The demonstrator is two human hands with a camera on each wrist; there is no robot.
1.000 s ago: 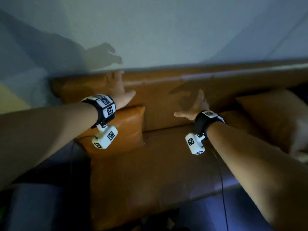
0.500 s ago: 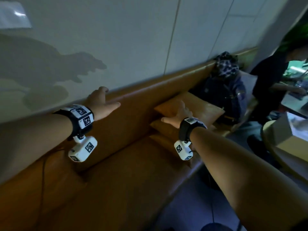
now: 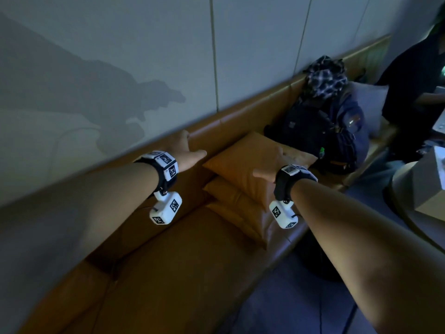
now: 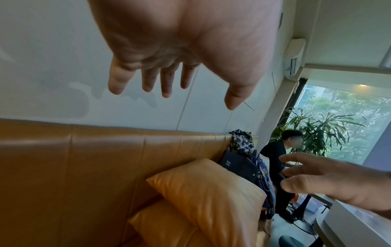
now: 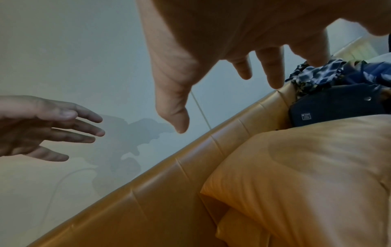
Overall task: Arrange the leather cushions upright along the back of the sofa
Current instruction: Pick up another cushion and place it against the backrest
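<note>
Tan leather cushions lie stacked on the sofa seat. The top cushion [image 3: 243, 162] [image 4: 211, 192] [image 5: 306, 167] sits tilted on a lower cushion [image 3: 228, 194] [image 4: 160, 222]. My right hand [image 3: 269, 162] [image 5: 227, 103] hovers open just over the top cushion, fingers spread, holding nothing. My left hand [image 3: 192, 147] [image 4: 190, 81] is open in the air by the top of the sofa backrest [image 3: 216, 126], left of the stack. It holds nothing.
A dark blue backpack [image 3: 320, 131] with a checkered cloth [image 3: 325, 78] on it stands right behind the stack. Beyond it are a grey pillow [image 3: 370, 104] and a seated person in black [image 3: 414, 75]. A round table [image 3: 409, 201] stands at right. Bare seat [image 3: 192, 249] stretches left.
My view has swung right along the sofa, away from the upright cushion at the left end. Both open hands have moved to the stacked cushions, and the right hand is now over the top one.
</note>
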